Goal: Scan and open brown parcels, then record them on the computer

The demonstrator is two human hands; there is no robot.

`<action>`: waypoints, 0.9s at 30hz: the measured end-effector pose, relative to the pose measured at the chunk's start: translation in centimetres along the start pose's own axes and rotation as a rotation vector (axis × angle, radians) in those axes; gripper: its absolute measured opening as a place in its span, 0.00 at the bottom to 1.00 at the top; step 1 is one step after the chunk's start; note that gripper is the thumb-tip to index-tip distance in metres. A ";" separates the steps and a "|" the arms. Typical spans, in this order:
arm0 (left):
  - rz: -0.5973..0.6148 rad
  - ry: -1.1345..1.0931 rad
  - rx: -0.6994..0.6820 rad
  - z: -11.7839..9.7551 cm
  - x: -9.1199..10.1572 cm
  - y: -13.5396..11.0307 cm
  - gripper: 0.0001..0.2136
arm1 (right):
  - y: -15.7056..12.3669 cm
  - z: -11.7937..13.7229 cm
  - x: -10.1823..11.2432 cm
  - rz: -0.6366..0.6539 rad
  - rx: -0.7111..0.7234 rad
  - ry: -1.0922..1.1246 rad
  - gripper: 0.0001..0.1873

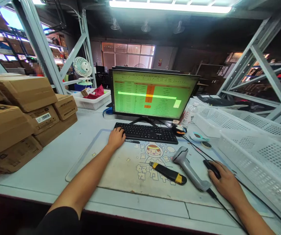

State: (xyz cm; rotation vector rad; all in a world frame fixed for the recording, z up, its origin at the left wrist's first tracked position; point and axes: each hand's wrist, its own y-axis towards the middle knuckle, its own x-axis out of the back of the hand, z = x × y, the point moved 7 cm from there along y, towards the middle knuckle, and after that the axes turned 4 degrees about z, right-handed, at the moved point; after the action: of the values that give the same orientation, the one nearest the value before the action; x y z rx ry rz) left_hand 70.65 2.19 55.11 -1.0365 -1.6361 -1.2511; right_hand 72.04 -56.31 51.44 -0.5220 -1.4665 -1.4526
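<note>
My left hand (116,137) rests on the left end of a black keyboard (146,131), its fingers laid over the keys and holding nothing. A dark pen (132,141) lies just below the keyboard's front edge. On the right, my right hand (222,178) is wrapped over a black computer mouse (212,168). Between the hands, a grey barcode scanner (190,169) and a black-and-yellow utility knife (168,173) lie on a printed desk mat (116,169). Behind the keyboard stands a monitor (152,94) showing a green spreadsheet with orange cells.
Cardboard boxes (25,91) are stacked at the left. White plastic baskets (253,140) line the right side; another basket (93,102) with red material stands behind left. A tape roll (206,145) and a clear bottle (189,115) sit near the monitor. Cables cross the right side.
</note>
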 end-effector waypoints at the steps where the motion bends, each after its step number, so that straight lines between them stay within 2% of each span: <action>1: 0.000 0.001 0.001 0.0 0.0 0.0 0.17 | -0.1 0.2 0.1 0.001 -0.004 0.002 0.28; 27: -0.021 0.016 -0.023 0.3 -0.4 0.2 0.18 | -0.3 1.5 1.0 0.008 -0.055 0.019 0.26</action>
State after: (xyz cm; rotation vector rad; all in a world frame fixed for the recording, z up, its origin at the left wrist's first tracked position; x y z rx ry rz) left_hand 70.90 2.44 54.76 -1.0234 -1.6281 -1.2921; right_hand 70.79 -55.31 52.41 -0.5453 -1.4113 -1.4913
